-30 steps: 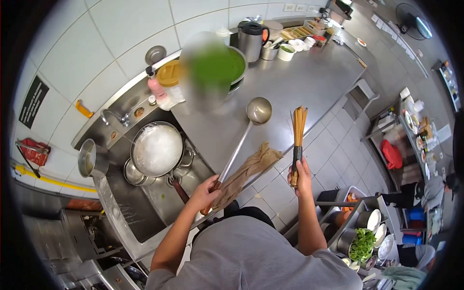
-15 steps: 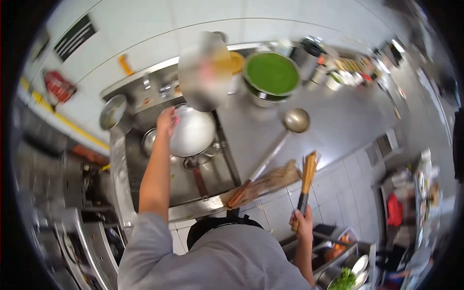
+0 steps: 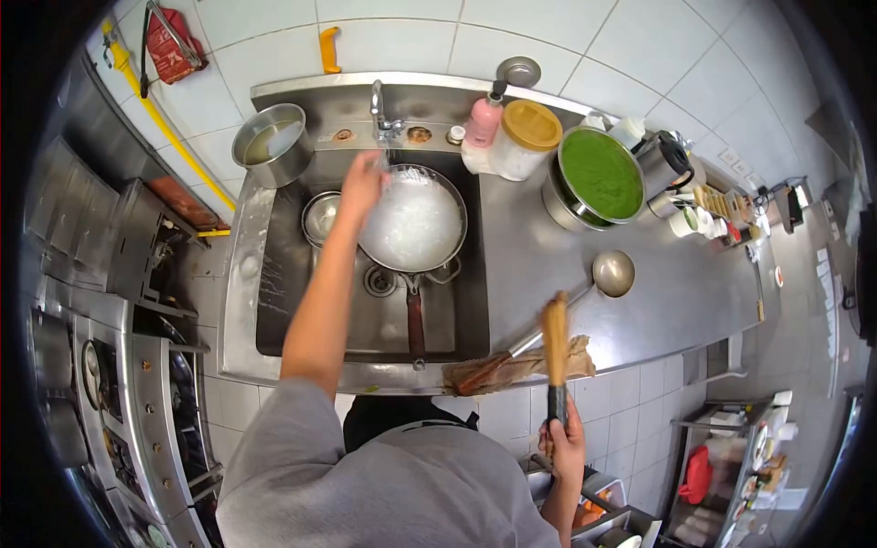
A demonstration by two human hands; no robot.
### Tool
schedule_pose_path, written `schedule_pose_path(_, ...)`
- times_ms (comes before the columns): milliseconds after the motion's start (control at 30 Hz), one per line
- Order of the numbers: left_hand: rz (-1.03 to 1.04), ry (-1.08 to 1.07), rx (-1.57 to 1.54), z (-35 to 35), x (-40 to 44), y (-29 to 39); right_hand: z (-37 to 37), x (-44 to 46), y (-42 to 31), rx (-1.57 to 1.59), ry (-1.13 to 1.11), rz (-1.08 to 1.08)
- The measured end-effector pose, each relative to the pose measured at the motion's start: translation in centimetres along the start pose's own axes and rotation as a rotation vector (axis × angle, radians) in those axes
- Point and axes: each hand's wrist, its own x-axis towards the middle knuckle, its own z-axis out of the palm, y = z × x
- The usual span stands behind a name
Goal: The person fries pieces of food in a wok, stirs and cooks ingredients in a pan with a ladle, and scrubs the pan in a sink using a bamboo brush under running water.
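Observation:
In the sink (image 3: 365, 342) sits a round pan (image 3: 429, 224) with a long brown handle, full of cloudy, bubbly water. My left hand (image 3: 364, 187) is over the pan's upper left rim, just below the running tap (image 3: 377, 110). Motion smears its fingertips, so what they do is unclear. My right hand (image 3: 565, 443) grips the dark-wrapped handle of a bamboo wok brush (image 3: 555, 347), held upright with bristles away from me. Behind the brush, a long-handled ladle (image 3: 613, 273) lies on the counter, its wooden grip on a brown cloth (image 3: 521, 371).
A smaller metal bowl (image 3: 322, 218) is left of the pan. A metal pot (image 3: 274, 143) stands at the sink's back left corner. Right of the sink are a pink pump bottle (image 3: 484, 121), a yellow-lidded tub (image 3: 532, 126) and a basin of green liquid (image 3: 600, 175). Stoves (image 3: 128, 393) line the left.
My view has turned and steadied. My left hand has moved up toward the tap. The wok brush has swung from leaning right to nearly upright, closer to the ladle handle.

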Motion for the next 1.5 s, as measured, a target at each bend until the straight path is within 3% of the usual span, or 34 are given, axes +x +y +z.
schedule_pose_path(67, -0.159, 0.138, -0.160, -1.0, -8.1, -3.8, 2.3, 1.4, -1.6, -0.172, -0.020, 0.007)
schedule_pose_path(100, -0.339, 0.102, -0.257, -1.8, -11.5, -6.5, 3.2, 2.4, -1.9, -0.247, -0.049, -0.029)
schedule_pose_path(133, -0.405, 0.134, -0.143, -1.9, -15.1, -8.2, 4.0, 3.3, -2.7, -0.290, -0.096, 0.024)
schedule_pose_path(200, -0.633, -0.006, -0.298, -1.3, -20.4, -12.4, 6.3, 6.6, -3.2, -0.568, -0.209, -0.273)
schedule_pose_path(300, -1.002, -0.244, -0.704, 1.0, -22.8, -11.0, 11.3, 12.1, -6.5, -0.951, -0.305, -0.616)
schedule_pose_path(333, -1.152, -0.273, -0.881, 1.4, -22.6, -10.6, 13.1, 14.2, -7.1, -1.049, -0.313, -0.570)
schedule_pose_path(400, -1.014, -0.306, -0.797, 2.0, -22.3, -9.9, 17.2, 17.7, -9.2, -1.347, -0.294, -0.508)
schedule_pose_path(433, -0.933, -0.310, -0.614, 1.4, -22.3, -6.5, 19.3, 18.9, -9.9, -1.547, -0.265, -0.479)
schedule_pose_path(467, -0.884, -0.328, -0.519, 1.4, -22.5, -6.3, 20.7, 20.6, -10.1, -1.551, -0.275, -0.485)
schedule_pose_path(533, -0.863, -0.350, -0.441, 0.7, -23.2, -6.6, 22.8, 23.3, -9.6, -1.850, -0.181, -0.527)
schedule_pose_path(567, -0.854, -0.342, -0.448, -0.1, -23.2, -6.7, 23.9, 23.9, -9.4, -1.854, -0.183, -0.541)
schedule_pose_path(667, -0.923, -0.345, -0.552, -3.0, -22.1, -6.8, 26.9, 24.1, -10.2, -2.036, -0.324, -0.224)
schedule_pose_path(767, -0.897, -0.526, -0.442, -7.1, -19.9, -8.1, 29.7, 21.1, -11.0, -2.075, -0.501, -0.190)
schedule_pose_path(867, -0.903, -0.646, -0.483, -8.3, -18.7, -10.0, 33.1, 19.0, -10.1, -1.967, -0.635, -0.279)
schedule_pose_path(933, -0.908, -0.666, -0.539, -8.1, -18.5, -10.5, 33.8, 23.0, -5.3, -1.814, -0.560, -0.642)
schedule_pose_path(1000, -0.918, -0.647, -0.622, -7.3, -19.0, -11.3, 38.4, 24.1, -6.7, -1.595, -0.515, -0.280)
schedule_pose_path(1100, -0.860, -0.577, -0.692, -6.4, -19.8, -10.8, 40.5, 26.8, -4.1, -1.003, -0.308, -0.086)
schedule_pose_path(1167, -0.838, -0.580, -0.668, -6.1, -20.6, -11.9, 40.7, 24.5, -2.9, -0.915, -0.297, 0.017)
schedule_pose_path(1267, -0.805, -0.611, -0.621, -5.8, -19.8, -12.7, 39.1, 19.4, -4.3, -0.788, -0.452, 0.226)
schedule_pose_path(1400, -0.809, -0.586, -0.664, -6.1, -20.0, -12.0, 37.8, 20.3, -5.4, -0.648, -0.473, 0.373)
schedule_pose_path(1500, -0.754, -0.553, -0.605, -5.1, -20.2, -12.3, 40.9, 26.4, -4.0, -0.161, -0.339, 0.303)
